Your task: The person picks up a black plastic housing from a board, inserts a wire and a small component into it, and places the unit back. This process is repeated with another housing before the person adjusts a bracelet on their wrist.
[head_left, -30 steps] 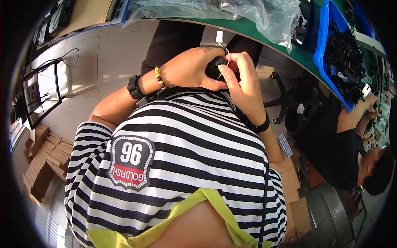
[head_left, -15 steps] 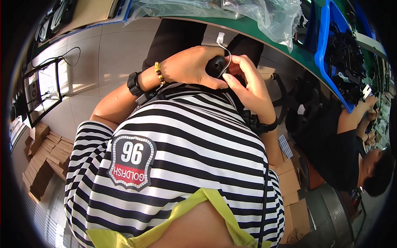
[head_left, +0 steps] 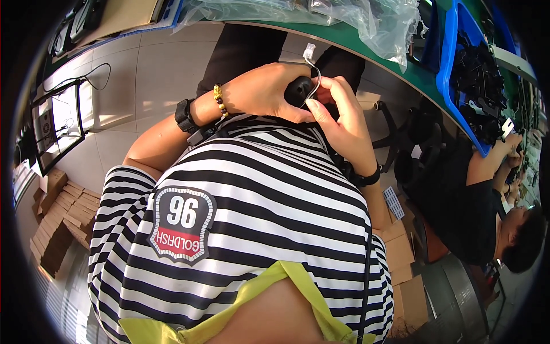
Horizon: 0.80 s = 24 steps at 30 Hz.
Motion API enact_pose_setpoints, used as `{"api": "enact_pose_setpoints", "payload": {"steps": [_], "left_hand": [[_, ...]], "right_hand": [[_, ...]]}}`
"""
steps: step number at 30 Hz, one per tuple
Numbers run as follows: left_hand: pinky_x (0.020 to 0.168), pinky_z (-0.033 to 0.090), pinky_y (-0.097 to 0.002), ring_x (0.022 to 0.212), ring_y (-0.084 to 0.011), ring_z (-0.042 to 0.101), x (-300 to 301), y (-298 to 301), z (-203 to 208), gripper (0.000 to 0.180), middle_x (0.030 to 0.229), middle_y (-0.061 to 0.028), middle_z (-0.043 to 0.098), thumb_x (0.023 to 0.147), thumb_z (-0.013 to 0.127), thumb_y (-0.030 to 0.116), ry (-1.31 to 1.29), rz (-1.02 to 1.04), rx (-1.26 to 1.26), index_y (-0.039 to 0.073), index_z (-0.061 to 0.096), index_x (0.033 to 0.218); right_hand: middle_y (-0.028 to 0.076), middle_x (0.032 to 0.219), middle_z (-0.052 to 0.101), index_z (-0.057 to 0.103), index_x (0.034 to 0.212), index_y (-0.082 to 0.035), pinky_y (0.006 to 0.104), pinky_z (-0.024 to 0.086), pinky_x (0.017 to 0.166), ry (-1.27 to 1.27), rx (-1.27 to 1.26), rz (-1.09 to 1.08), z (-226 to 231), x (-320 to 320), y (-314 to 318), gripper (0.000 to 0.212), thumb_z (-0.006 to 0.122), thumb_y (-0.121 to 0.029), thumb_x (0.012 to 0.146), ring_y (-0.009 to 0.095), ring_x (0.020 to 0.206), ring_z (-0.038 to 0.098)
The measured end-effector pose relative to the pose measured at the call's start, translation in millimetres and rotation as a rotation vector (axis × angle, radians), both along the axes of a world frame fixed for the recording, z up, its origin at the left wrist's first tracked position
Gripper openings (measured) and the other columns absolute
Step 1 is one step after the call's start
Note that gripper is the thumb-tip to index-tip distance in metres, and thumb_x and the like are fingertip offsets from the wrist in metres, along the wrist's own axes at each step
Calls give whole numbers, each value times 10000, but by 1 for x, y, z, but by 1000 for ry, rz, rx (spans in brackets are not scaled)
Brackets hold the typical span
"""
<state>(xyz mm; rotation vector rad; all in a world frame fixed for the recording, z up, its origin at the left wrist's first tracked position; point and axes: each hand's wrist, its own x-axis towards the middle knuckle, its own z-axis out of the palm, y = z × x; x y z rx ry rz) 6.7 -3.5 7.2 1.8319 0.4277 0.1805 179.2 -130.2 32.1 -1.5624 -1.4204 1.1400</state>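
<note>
Close to my body, above my lap, my left hand (head_left: 266,92) is wrapped round a rounded black part (head_left: 299,90) with a small hole in its face. A thin white cable (head_left: 317,77) runs along the part's right side and ends in a white plug (head_left: 310,50) that sticks up beyond my fingers. With thumb and forefinger my right hand (head_left: 341,112) pinches this cable beside the black part. Behind my left hand, the far side of the part is hidden.
Clear plastic bags (head_left: 366,26) lie along the edge of the green table (head_left: 338,31). On the right, a blue bin (head_left: 450,63) holds many black parts. A person in black (head_left: 458,195) sits at the right. Cardboard pieces (head_left: 63,223) are stacked at lower left.
The white plug has shifted slightly to the right and up. My right fingers have moved a little along the cable, while my left hand keeps its hold on the black part.
</note>
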Motion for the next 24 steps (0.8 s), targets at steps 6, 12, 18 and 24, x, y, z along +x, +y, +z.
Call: {"api": "enact_pose_setpoints", "payload": {"steps": [6, 12, 18, 24], "left_hand": [[717, 514, -385, 784, -315, 638, -2, 1, 0, 529, 861, -182, 645, 741, 817, 369, -26, -20, -17, -30, 602, 1015], [738, 514, -395, 810, -336, 644, 0, 4, 4, 540, 877, -189, 651, 739, 823, 376, 6, -51, 9, -26, 603, 1025], [735, 512, -398, 817, -343, 645, 2, 3, 4, 545, 881, -193, 654, 736, 827, 379, -1, -36, 8, -25, 601, 1024], [734, 512, -400, 815, -347, 643, 2, 1, 2, 546, 873, -191, 653, 736, 826, 380, 10, -22, 36, -26, 597, 1021]], "right_hand": [[41, 1038, 546, 556, 1234, 23, 269, 480, 872, 75, -11, 25, 1, 3, 0, 315, 644, -72, 947, 118, 963, 600], [58, 1011, 550, 563, 1204, 35, 280, 486, 846, 129, -33, -41, -2, 0, -2, 312, 664, -72, 930, 141, 927, 604], [89, 958, 566, 586, 1146, 39, 309, 496, 809, 132, -11, -122, -8, -4, -2, 298, 695, -83, 897, 184, 870, 610], [38, 1022, 548, 566, 1205, 39, 261, 486, 853, 114, -67, -90, -9, -2, -2, 295, 655, -102, 961, 107, 937, 595]]}}
